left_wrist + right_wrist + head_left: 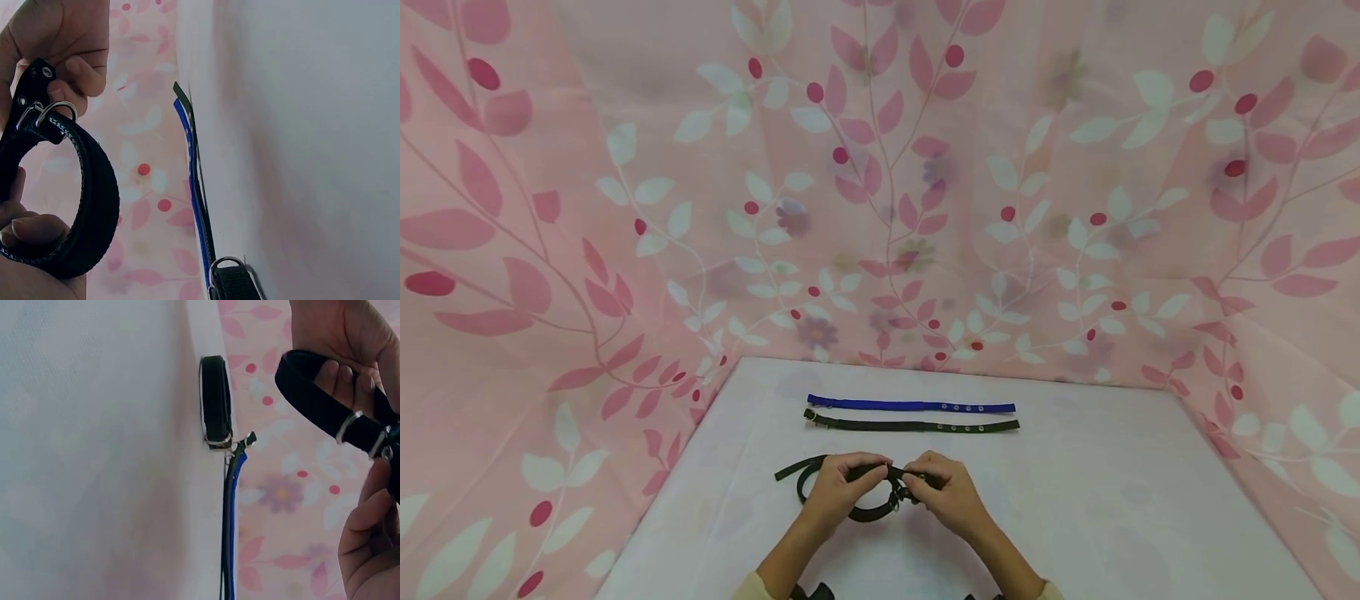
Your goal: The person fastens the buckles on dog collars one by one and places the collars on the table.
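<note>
Between my hands is a dark dog collar (103,187), bent into a loop with metal rings at its joined part. My left hand (842,483) grips the collar's band, thumb and fingers on either side. On the strap beside the metal rings, my right hand (947,492) pinches with thumb and fingers. The eyelet end (47,72) shows near the right hand in the left wrist view. Below the hands, another looped dark collar (215,400) lies on the table, its metal ring (228,262) at the right end; the hands partly cover it in the head view.
Beyond the hands, a blue collar (880,405) and a dark green collar (880,426) lie straight and roughly parallel, eyelet ends to the right. The white table (1112,500) borders pink leaf-patterned cloth walls (887,208) at the back and sides.
</note>
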`<control>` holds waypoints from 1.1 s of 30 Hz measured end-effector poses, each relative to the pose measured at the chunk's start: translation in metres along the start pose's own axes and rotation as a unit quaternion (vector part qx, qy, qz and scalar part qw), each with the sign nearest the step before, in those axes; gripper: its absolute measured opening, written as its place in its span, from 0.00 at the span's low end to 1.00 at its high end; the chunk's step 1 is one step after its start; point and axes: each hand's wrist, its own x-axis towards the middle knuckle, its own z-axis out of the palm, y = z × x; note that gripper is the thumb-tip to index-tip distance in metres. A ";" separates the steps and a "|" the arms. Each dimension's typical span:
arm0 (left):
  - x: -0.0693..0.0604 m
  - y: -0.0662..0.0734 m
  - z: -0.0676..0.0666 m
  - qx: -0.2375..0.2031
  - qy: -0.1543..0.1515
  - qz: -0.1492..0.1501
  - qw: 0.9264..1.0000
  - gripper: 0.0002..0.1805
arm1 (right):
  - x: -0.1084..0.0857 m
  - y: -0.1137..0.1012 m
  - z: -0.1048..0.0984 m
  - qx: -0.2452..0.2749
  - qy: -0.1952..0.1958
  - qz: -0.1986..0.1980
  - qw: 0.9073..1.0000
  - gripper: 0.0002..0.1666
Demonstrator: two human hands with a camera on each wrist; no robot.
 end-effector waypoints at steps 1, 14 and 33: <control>0.000 0.001 0.001 -0.005 0.001 -0.001 1.000 0.14 | 0.000 0.000 0.001 0.005 0.007 -0.004 1.000 0.04; 0.002 0.004 0.007 -0.017 0.038 -0.017 0.999 0.14 | 0.001 -0.008 0.018 0.050 0.048 0.017 0.997 0.10; -0.003 0.001 0.012 -0.060 0.060 -0.006 0.996 0.14 | -0.002 -0.007 0.023 0.050 0.058 0.032 0.997 0.09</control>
